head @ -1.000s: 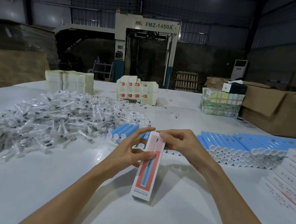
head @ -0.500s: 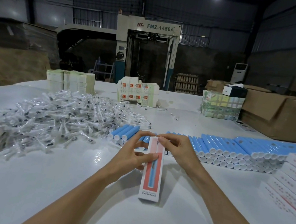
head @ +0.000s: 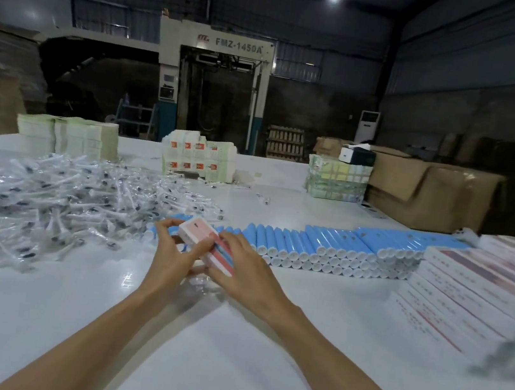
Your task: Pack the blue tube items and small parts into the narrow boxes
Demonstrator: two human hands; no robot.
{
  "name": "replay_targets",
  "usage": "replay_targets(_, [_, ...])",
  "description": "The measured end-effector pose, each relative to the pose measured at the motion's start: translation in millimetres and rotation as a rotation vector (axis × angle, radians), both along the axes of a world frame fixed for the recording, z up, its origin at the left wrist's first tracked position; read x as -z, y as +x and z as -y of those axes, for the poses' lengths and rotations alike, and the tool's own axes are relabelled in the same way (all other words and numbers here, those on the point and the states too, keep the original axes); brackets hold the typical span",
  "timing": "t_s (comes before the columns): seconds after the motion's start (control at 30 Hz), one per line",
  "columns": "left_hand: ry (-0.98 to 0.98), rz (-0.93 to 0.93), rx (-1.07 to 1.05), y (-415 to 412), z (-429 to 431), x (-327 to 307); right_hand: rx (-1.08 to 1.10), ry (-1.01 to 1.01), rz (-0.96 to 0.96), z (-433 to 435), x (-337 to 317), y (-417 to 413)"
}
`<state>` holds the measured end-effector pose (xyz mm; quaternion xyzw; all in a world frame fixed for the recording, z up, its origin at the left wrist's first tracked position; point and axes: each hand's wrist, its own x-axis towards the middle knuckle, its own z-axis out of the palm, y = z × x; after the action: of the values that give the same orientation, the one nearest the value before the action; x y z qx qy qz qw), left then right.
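Note:
A narrow white-and-red box [head: 203, 237] with a blue strip on its face is held above the white table [head: 225, 357], tilted with its far end up. My left hand [head: 175, 257] grips it from the left, fingers curled over its upper end. My right hand [head: 243, 271] grips it from the right along its lower half. Behind the hands a long stack of blue tubes [head: 335, 248] with white caps lies in rows. A large heap of small parts in clear bags [head: 57, 208] spreads over the left of the table.
Stacked narrow boxes [head: 482, 288] lie at the right edge. At the back stand piles of flat cartons [head: 64, 136], a red-marked pile [head: 198, 159], a wrapped bundle [head: 336, 181] and a big cardboard box [head: 430, 194]. The table's front edge runs along the lower right.
The box has been lifted off the table and tipped from lying lengthwise to a steep tilt. Both hands have closed in around it, and the view has swung slightly up and left.

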<state>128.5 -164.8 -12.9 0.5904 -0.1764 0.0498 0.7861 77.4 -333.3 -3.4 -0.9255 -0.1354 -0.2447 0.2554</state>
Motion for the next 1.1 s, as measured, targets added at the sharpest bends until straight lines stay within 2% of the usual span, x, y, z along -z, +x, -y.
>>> replay_targets(0.13, [0.097,0.049,0.09,-1.8,8.8,2.7,0.157,-0.052,0.079,32.5,-10.5,-14.0])
replay_targets(0.4, [0.621,0.537,-0.033,-0.2,11.7,22.1,0.548,-0.05,0.157,160.5,-71.3,-69.2])
replay_targets(0.57, [0.657,0.587,-0.025,-9.7,15.8,19.3,0.835,-0.234,0.124,258.4,-114.6,-117.0])
replay_targets(0.77, [0.689,0.627,-0.016,-10.4,14.1,19.4,1.045,-0.35,-0.015,344.4,-118.2,-160.7])
replay_targets(0.9, [0.715,0.643,-0.018,-3.0,11.4,22.5,1.123,-0.407,-0.193,369.3,-116.6,-174.7])
replay_targets(1.1, [0.744,0.662,-0.024,-0.6,9.9,21.8,1.196,-0.443,-0.277,371.8,-109.0,-181.0])
